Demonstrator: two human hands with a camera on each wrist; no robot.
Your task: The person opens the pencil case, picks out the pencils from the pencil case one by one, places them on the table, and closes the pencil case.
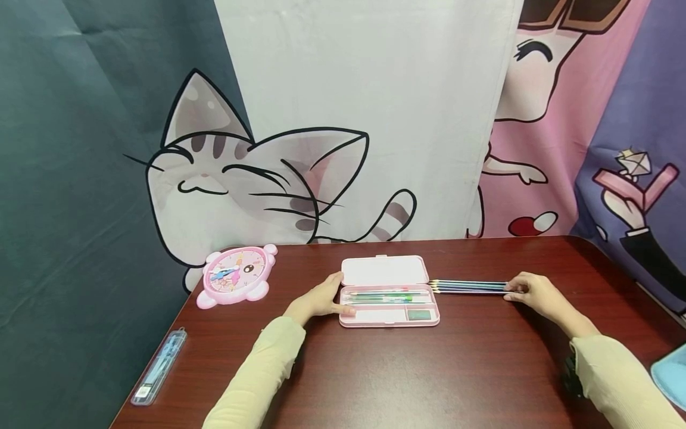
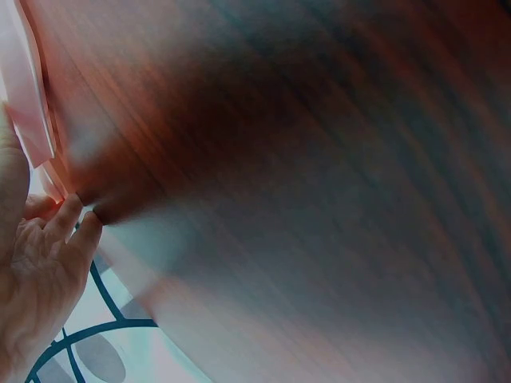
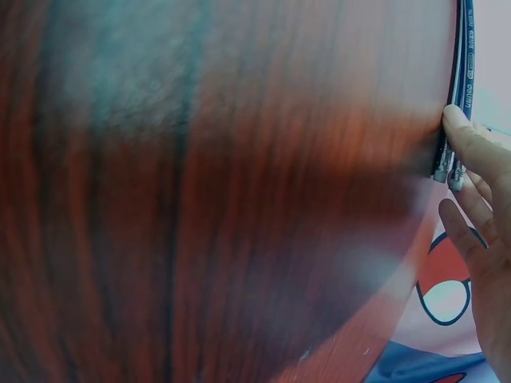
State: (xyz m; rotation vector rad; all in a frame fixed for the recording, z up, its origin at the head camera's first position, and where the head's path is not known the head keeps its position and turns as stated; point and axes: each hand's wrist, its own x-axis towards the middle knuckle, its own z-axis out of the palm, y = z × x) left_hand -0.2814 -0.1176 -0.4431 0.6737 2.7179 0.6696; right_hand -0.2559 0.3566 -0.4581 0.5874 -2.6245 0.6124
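Note:
In the head view an open pink pencil case (image 1: 389, 323) lies on the table, its lid (image 1: 384, 271) folded back. Inside are several pens and pencils (image 1: 386, 297) and a grey-green rectangular piece (image 1: 419, 314). My left hand (image 1: 319, 298) holds the case's left end, thumb over the front part and fingers by the lid's corner. My right hand (image 1: 541, 295) pinches the right ends of several dark pencils (image 1: 466, 287), whose sharpened tips point at the case. In the right wrist view, thumb and fingers meet around the pencils (image 3: 466, 72) near their ends.
A pink toy clock (image 1: 236, 275) lies at the table's back left. A clear slim box (image 1: 159, 366) with blue contents is near the left edge. A light-blue object (image 1: 672, 375) shows at far right. Cartoon-printed curtains (image 1: 429, 119) hang behind the table.

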